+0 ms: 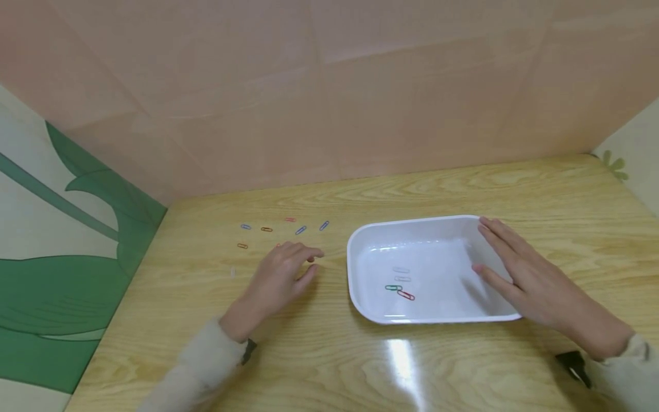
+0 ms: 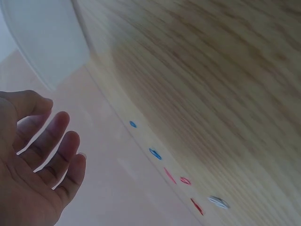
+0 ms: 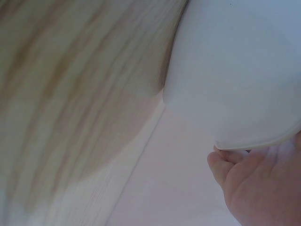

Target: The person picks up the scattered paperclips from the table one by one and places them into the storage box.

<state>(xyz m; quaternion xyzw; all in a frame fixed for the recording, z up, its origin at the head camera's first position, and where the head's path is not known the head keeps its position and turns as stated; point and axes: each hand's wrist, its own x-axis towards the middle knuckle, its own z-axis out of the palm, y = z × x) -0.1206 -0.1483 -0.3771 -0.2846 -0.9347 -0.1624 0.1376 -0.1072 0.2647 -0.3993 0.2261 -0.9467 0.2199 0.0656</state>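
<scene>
- Around the table point(image 1: 463, 375), we are working across the grain: the loose clips are lying to the left, the tray is sitting to the right, and bare wood is separating them. We are judging a low sideways path to be the surest.
- We are leaving the white tray point(image 1: 437, 263) flat; its raised wall is calling for a little lift as fingers cross it.
- With the right hand point(image 1: 540, 280), we are resting fairly straight fingers along the tray's right rim, the thumb reaching over the inside. We are doing best by pressing lightly, since a hard push could be tipping that edge.
- With the left hand point(image 1: 280, 272), we are hovering beside the clips, fingers loosely curled, thumb and forefinger apart, nothing visibly held. We are judging a fingertip pinch to be the step in hand.
- Among the clips on the table, the blue clip nearest the tray point(image 1: 324, 225) is lying alone, so it is offering a clean pinch. A red clip point(image 1: 278, 245) is hiding partly behind the knuckles; we are needing a clearer look there.
- Inside the tray, a green clip point(image 1: 393, 288) and a darker red clip point(image 1: 406, 295) are touching, with two pale clips point(image 1: 403, 279) lying just beyond.
</scene>
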